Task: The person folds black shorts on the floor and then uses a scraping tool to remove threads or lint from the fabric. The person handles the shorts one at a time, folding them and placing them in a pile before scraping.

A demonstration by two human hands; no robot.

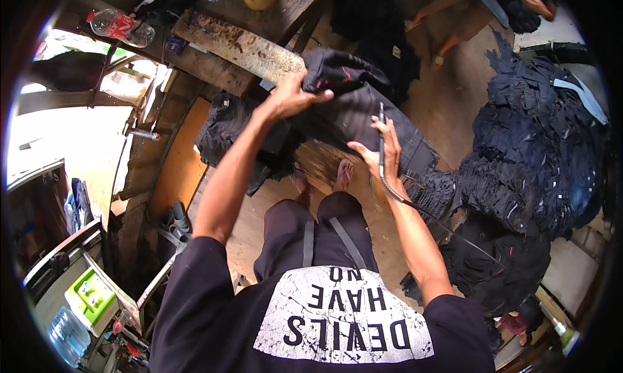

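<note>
A pair of black jeans [347,113] with red stitching is draped at the end of a worn, spotted wooden board [243,45]. My left hand [292,98] grips the cloth where it meets the board, thumb stretched along the fabric and the other fingertips partly hidden. In my right hand [381,146] is a slim, dark pen-like tool [381,136], held upright against the fingers. A spring-sleeved cable [392,190] runs from its lower end along my right forearm. That hand is beside the jeans, its thumb near the cloth.
A large heap of dark garments [525,146] is piled on the right. More dark clothes [237,130] hang below the board. A plastic bottle [122,27] lies on the bench at upper left. Another person's legs [448,23] show at the top right. Slippers [176,220] stand at left.
</note>
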